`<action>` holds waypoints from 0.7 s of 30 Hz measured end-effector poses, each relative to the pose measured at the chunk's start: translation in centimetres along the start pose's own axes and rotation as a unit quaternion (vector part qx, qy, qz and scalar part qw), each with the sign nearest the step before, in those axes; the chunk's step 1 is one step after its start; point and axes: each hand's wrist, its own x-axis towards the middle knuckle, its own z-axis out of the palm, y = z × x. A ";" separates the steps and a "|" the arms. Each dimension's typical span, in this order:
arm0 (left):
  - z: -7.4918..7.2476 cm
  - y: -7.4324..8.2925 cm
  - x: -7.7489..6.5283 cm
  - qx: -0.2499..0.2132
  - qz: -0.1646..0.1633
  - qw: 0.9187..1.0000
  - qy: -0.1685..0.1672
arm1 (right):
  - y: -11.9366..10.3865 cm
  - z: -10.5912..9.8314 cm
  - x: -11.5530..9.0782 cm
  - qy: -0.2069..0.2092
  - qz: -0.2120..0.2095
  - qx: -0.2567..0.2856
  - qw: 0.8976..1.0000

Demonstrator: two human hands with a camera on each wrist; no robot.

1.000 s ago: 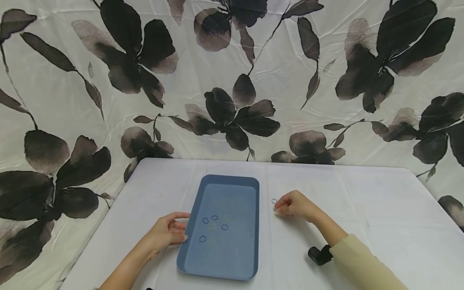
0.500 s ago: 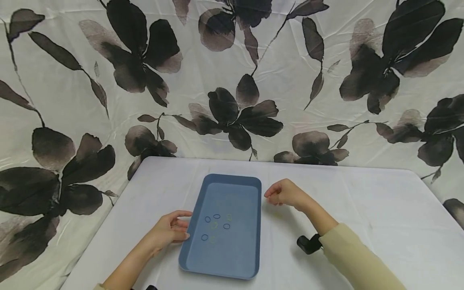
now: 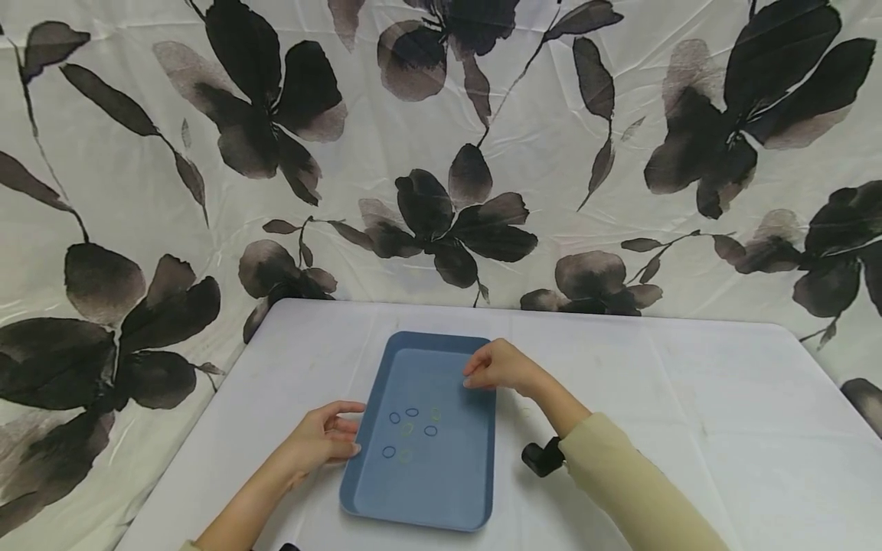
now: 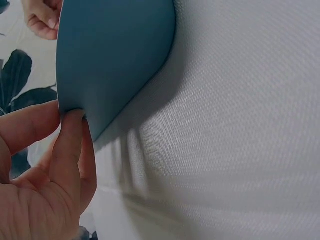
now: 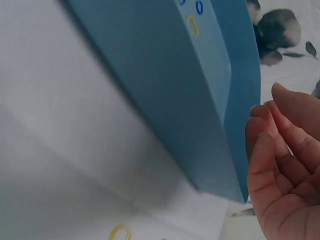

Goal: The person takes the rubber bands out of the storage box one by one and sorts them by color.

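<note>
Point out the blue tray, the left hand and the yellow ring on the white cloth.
Blue tray (image 3: 430, 493): head view, bare floor.
Left hand (image 3: 312, 441): head view, middle of hand.
Yellow ring (image 5: 120, 227): right wrist view, band's upper arc.

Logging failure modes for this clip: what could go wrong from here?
The yellow ring outside the tray looks faint in the head view and could be missed. The left hand pinches the tray's edge; a tug might shift the rings inside. The right hand, close to the opposite edge, could knock it.
</note>
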 end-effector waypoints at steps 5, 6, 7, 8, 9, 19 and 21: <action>-0.1 -0.2 -0.1 -0.001 -0.001 1.000 0.003 | -0.9 1.8 0.9 -0.016 -0.015 0.001 1.000; -0.1 -0.2 -0.1 -0.002 0.000 1.000 0.003 | -1.1 2.1 1.0 -0.019 -0.018 0.001 1.000; -0.1 -0.2 -0.1 -0.003 0.000 1.000 0.001 | -1.2 2.4 1.1 -0.022 -0.022 -0.001 1.000; -0.1 -0.2 -0.1 -0.004 0.001 1.000 0.000 | -1.4 2.8 1.2 -0.025 -0.025 -0.002 0.999; -0.1 -0.2 -0.1 -0.005 0.002 1.000 -0.002 | -1.4 3.1 1.3 -0.028 -0.027 -0.005 0.999; -0.2 -0.1 0.1 -0.011 0.002 1.000 -0.009 | -1.8 5.5 2.2 -0.027 -0.046 -0.040 0.998; -0.3 0.0 0.0 -0.011 0.002 1.000 -0.009 | -2.0 5.9 2.3 -0.028 -0.045 -0.039 0.998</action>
